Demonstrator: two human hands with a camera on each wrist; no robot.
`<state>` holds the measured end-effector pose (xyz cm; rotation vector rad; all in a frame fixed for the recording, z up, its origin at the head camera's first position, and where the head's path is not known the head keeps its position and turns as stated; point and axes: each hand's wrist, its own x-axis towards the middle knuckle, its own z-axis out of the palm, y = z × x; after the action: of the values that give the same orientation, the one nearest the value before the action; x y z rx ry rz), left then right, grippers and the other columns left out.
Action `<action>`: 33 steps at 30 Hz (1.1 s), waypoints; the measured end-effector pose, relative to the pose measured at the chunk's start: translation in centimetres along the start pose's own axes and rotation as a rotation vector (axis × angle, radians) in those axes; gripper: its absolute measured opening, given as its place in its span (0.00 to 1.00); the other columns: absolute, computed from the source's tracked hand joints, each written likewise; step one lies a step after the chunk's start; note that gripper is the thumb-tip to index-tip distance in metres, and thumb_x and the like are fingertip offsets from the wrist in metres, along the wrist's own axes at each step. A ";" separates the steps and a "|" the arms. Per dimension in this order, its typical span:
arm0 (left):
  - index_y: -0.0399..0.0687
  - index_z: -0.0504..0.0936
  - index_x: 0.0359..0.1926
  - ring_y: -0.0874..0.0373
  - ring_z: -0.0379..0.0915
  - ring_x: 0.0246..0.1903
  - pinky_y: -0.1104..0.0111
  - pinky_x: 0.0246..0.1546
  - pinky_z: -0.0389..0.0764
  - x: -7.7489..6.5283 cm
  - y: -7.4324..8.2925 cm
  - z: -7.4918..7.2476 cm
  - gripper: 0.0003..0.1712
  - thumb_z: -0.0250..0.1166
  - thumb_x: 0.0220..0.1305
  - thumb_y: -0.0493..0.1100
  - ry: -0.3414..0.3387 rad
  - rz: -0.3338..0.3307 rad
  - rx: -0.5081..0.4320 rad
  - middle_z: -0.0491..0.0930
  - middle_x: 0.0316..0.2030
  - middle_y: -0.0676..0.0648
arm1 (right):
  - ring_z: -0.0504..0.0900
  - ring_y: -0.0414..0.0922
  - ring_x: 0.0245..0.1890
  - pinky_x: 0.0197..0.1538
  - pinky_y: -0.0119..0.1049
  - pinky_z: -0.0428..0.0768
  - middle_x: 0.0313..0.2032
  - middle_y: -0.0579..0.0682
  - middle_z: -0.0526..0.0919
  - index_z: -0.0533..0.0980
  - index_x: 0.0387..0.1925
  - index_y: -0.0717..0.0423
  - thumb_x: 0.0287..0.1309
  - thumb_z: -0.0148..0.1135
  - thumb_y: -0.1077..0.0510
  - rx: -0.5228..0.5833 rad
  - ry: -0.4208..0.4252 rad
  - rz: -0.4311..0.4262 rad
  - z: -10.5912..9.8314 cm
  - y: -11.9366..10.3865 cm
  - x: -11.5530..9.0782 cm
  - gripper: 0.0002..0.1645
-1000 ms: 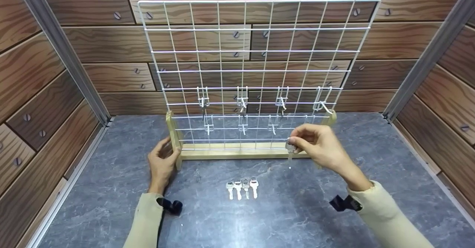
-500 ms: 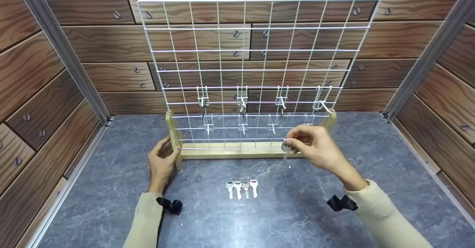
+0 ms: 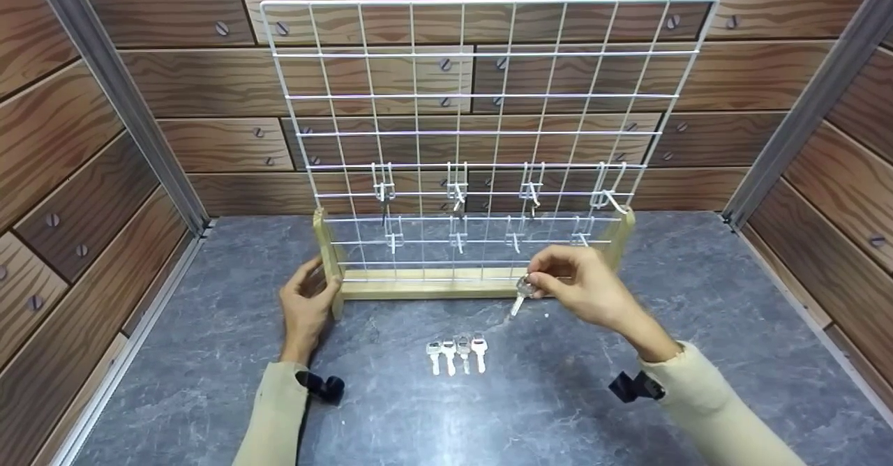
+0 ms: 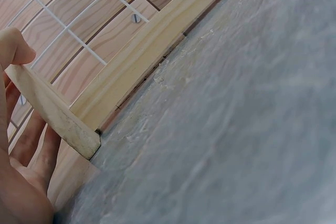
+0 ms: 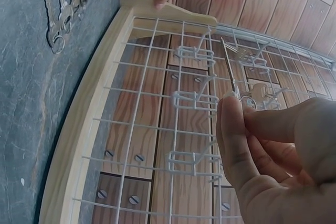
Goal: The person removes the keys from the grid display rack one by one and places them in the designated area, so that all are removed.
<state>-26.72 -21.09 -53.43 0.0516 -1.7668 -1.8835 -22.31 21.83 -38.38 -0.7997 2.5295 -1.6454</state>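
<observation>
My right hand [image 3: 589, 288] pinches a silver key [image 3: 518, 303] between thumb and fingertips, blade pointing down and left, in front of the wooden base [image 3: 425, 289]. Seen from the right wrist, the key [image 5: 229, 69] shows edge-on with its blade upward. My left hand [image 3: 305, 307] grips the left wooden foot [image 4: 55, 111] of the stand, thumb on one side and fingers on the other. A white wire grid [image 3: 457, 95] stands upright in that base. On the table, several silver keys [image 3: 450, 356] lie in a row in front of the stand.
Two rows of white hooks are fitted on the grid, among them a lower hook [image 3: 515, 243] and a longer upper-right hook [image 3: 612, 201]. Keys [image 5: 258, 93] hang from some upper hooks. Wood-patterned walls [image 3: 209, 82] enclose the grey table [image 3: 391, 417].
My right hand has moved left and slightly down with the key, and the key's blade has swung from hanging straight to slanting left. My left hand stays on the wooden foot.
</observation>
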 end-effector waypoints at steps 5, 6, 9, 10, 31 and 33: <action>0.24 0.81 0.61 0.61 0.87 0.46 0.73 0.52 0.88 0.0 0.0 0.1 0.27 0.71 0.59 0.22 0.000 -0.002 -0.030 0.82 0.56 0.21 | 0.90 0.41 0.35 0.42 0.40 0.93 0.39 0.65 0.88 0.83 0.41 0.70 0.66 0.67 0.72 -0.020 -0.013 -0.005 0.3 0.3 0.1 0.04; 0.24 0.81 0.61 0.61 0.87 0.46 0.73 0.52 0.88 0.0 0.0 0.1 0.27 0.71 0.59 0.22 0.000 -0.004 -0.036 0.82 0.56 0.21 | 0.90 0.42 0.35 0.42 0.39 0.93 0.39 0.65 0.88 0.83 0.41 0.70 0.66 0.67 0.73 -0.025 -0.015 -0.008 0.4 0.4 0.1 0.04; 0.24 0.81 0.61 0.59 0.87 0.47 0.74 0.51 0.88 0.0 0.0 0.1 0.27 0.71 0.59 0.22 0.004 -0.014 -0.034 0.81 0.57 0.21 | 0.89 0.43 0.36 0.43 0.39 0.93 0.39 0.64 0.88 0.83 0.41 0.69 0.65 0.67 0.73 -0.036 -0.025 -0.012 0.5 0.6 0.1 0.04; 0.25 0.81 0.61 0.58 0.87 0.47 0.74 0.51 0.88 0.0 0.0 0.1 0.27 0.71 0.59 0.22 0.005 -0.015 -0.031 0.81 0.57 0.21 | 0.89 0.44 0.36 0.43 0.38 0.93 0.39 0.64 0.88 0.83 0.41 0.69 0.65 0.66 0.73 -0.036 -0.031 -0.009 0.6 0.6 0.1 0.05; 0.27 0.82 0.61 0.56 0.87 0.50 0.73 0.52 0.88 -0.1 0.1 0.1 0.26 0.72 0.60 0.23 0.010 -0.021 -0.032 0.82 0.58 0.23 | 0.88 0.45 0.33 0.40 0.34 0.92 0.36 0.61 0.89 0.85 0.39 0.68 0.65 0.68 0.71 -0.048 -0.090 0.035 2.8 4.2 1.0 0.03; 0.26 0.82 0.61 0.56 0.87 0.50 0.73 0.52 0.88 -0.1 0.1 0.1 0.27 0.72 0.60 0.23 0.010 -0.022 -0.032 0.82 0.58 0.23 | 0.88 0.44 0.33 0.40 0.34 0.92 0.36 0.60 0.89 0.85 0.40 0.67 0.65 0.68 0.71 -0.058 -0.090 0.038 3.0 4.5 1.0 0.03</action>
<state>-26.62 -20.96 -53.38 0.0689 -1.7355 -1.9228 -24.16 20.23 -43.35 -0.8056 2.5256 -1.4964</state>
